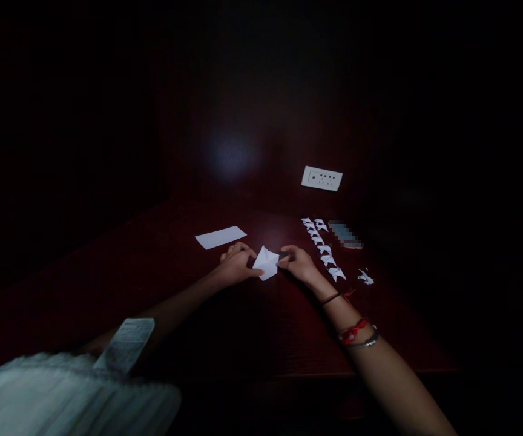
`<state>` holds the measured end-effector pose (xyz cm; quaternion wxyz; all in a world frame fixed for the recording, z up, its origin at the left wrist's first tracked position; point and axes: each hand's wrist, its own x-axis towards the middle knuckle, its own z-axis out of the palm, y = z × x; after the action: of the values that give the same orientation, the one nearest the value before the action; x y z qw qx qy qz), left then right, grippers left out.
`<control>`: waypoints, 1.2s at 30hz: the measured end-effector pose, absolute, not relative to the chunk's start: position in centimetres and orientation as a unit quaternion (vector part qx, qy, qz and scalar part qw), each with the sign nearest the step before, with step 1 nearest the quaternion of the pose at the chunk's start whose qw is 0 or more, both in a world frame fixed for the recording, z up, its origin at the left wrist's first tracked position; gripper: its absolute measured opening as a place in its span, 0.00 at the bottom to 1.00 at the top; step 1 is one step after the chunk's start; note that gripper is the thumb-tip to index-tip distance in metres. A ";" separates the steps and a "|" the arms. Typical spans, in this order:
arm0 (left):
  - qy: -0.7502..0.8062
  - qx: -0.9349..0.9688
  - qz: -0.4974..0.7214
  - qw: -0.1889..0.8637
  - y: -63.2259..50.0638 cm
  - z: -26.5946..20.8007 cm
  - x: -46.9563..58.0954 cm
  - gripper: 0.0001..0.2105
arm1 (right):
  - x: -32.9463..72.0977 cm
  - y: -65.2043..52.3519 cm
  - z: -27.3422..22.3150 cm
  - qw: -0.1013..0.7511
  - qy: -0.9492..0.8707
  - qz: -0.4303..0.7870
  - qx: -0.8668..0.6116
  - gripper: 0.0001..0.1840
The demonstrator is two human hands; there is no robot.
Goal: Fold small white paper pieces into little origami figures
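Between my two hands is a small white piece of folded paper [266,264], with creases running from its pointed top. My left hand [238,264] grips its left side, the thumb lying over the lower left edge. My right hand [298,264] pinches the right edge between thumb and fingers. Behind my left hand lies a flat white paper strip [220,237]. To the right of my right hand, several small folded paper pieces [320,245] lie in a slanting row, with a short second row beside its far end.
A phone-like flat object [345,235], blurred out, lies right of the folded pieces. Nearer me is a little heap of paper scraps [365,277]. A white wall socket [322,178] sits above the dark red table [161,254]. The surroundings are very dark.
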<state>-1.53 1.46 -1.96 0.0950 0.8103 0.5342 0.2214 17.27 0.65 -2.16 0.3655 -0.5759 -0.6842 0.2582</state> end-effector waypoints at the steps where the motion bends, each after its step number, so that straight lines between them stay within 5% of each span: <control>1: 0.530 0.812 0.224 0.098 1.4 -1.9 -1.5 0.20 | 17.3 0.7 -2.3 0.368 -0.681 0.262 -0.577 0.20; 12: 0.521 0.814 0.230 0.113 1.0 -1.7 -1.2 0.15 | 16.2 -0.3 -1.3 0.450 -0.557 0.462 -0.523 0.25; 27: 0.483 0.837 0.248 0.067 0.9 -1.8 -0.8 0.13 | 16.0 0.0 -1.9 0.390 -0.706 0.274 -0.524 0.17; 36: 0.473 0.842 0.245 0.080 1.2 -2.1 -0.9 0.13 | 15.4 0.4 -2.0 0.431 -0.660 0.367 -0.494 0.18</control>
<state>-0.94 1.19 -2.05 0.0797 0.8423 0.4733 0.2454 15.45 0.36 -2.01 0.4313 -0.4942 -0.6596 0.3669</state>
